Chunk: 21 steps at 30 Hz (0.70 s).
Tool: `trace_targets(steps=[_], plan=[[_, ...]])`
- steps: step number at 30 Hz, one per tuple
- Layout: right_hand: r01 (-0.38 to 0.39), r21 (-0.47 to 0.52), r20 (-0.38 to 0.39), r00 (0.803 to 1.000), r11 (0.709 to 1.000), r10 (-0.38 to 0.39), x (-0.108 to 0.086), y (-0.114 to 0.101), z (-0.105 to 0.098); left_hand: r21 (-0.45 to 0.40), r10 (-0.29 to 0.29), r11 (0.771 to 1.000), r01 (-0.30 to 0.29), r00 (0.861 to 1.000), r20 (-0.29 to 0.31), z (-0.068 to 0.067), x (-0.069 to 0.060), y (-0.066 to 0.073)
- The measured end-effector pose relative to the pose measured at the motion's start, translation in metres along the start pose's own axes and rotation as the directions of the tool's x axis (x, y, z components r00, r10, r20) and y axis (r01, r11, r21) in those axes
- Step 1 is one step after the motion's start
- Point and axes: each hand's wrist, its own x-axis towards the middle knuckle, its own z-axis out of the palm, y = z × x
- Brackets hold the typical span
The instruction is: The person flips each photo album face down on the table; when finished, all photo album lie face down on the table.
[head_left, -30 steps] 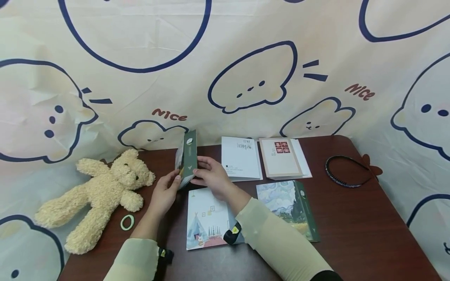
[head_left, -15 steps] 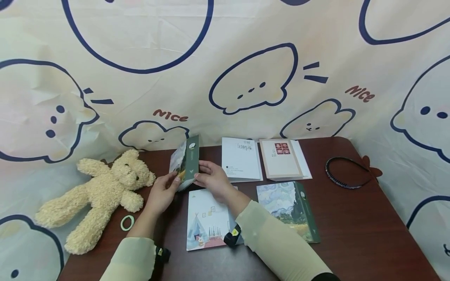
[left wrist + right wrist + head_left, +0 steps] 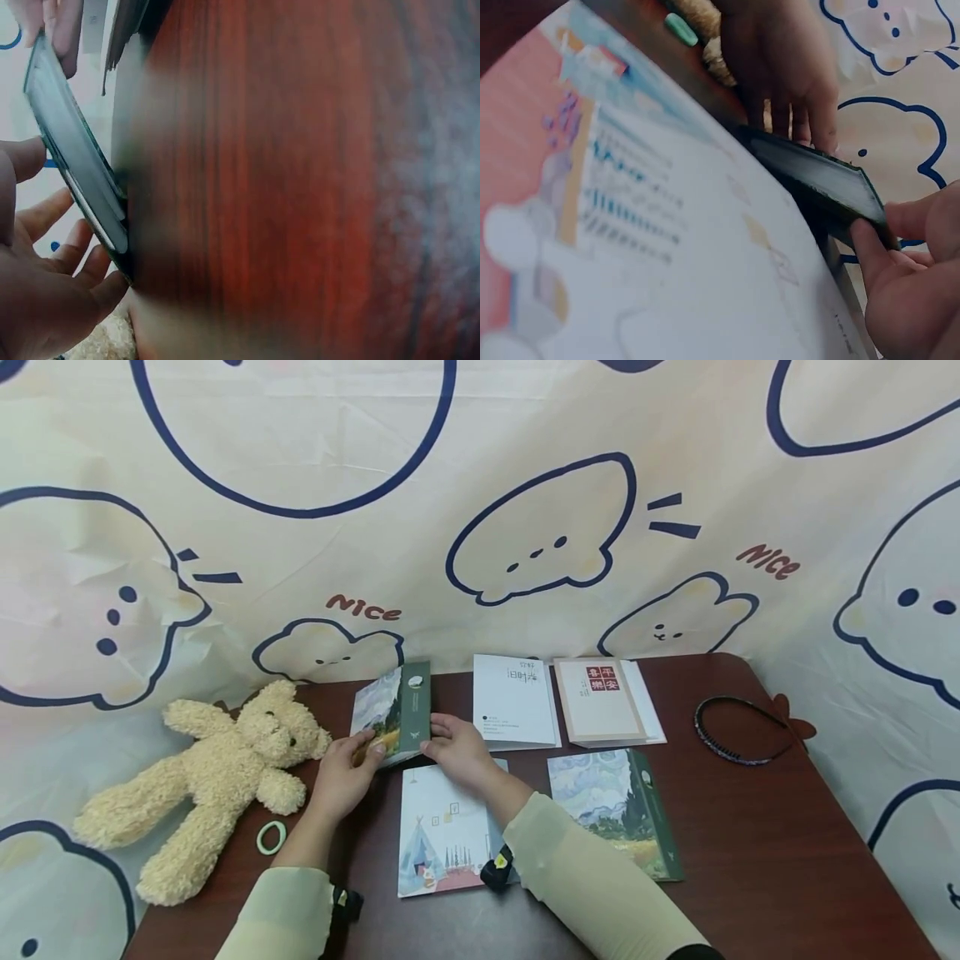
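Leftmost, a plush bear (image 3: 217, 768) lies on the table (image 3: 787, 860), with a pale green ring (image 3: 272, 837) just beside it. Next, the left hand (image 3: 341, 777) rests spread fingertips on the upper cover of a green-striped notebook (image 3: 396, 706); no curl round it is seen. The notebook is between the hands at the table's far side, tilted: left edge low, right edge raised. Whether the low edge touches the table cannot be told. Its long axis appears to run away from the person, ahead and right of the left hand, ahead and left of the right. The right hand (image 3: 465, 756) pinches its near right corner, reaching over a tent-picture booklet (image 3: 442, 839). Farther right: a white booklet (image 3: 513, 702), a red-seal booklet (image 3: 600, 702), a matching notebook (image 3: 611, 814) and a headband (image 3: 738, 756)
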Motion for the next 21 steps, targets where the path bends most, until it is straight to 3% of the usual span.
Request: trace_targets(steps=[9, 15, 21], plan=[[0.024, -0.259, -0.013, 1.000, 0.966, -0.029, 0.006, 0.008, -0.001, 0.032, -0.018, 0.999, 0.018, 1.000, 0.007, 0.004, 0.002, -0.001], [0.045, -0.424, -0.013, 0.998, 0.904, -0.056, 0.007, 0.009, 0.003, 0.074, -0.030, 0.997, 0.031, 0.999, -0.016, 0.008, 0.005, -0.001], [0.050, -0.500, -0.020, 0.997, 0.864, -0.070, 0.004, 0.007, 0.004, 0.100, -0.009, 0.995, 0.012, 1.000, -0.029, 0.012, 0.008, -0.003]])
